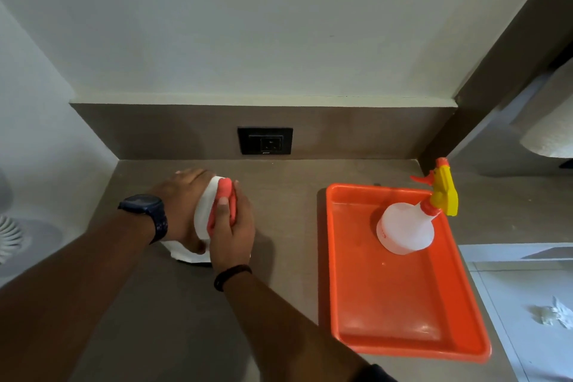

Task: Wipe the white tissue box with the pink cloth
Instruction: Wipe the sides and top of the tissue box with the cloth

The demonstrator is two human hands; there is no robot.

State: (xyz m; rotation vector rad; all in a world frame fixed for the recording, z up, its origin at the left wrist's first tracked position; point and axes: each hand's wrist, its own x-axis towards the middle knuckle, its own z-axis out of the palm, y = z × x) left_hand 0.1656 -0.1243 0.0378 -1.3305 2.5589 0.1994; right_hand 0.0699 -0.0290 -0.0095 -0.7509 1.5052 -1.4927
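Between both hands sits the box, mostly hidden: left hand grips it, right hand presses the cloth on it. Off right, tray with sprayer on the bench.

Left hand spread flat, palm down, right hand curled closed beside it, both forearms extended

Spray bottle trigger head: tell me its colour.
Yellow trigger head with an orange nozzle, on the translucent white spray bottle; the head view shows it.
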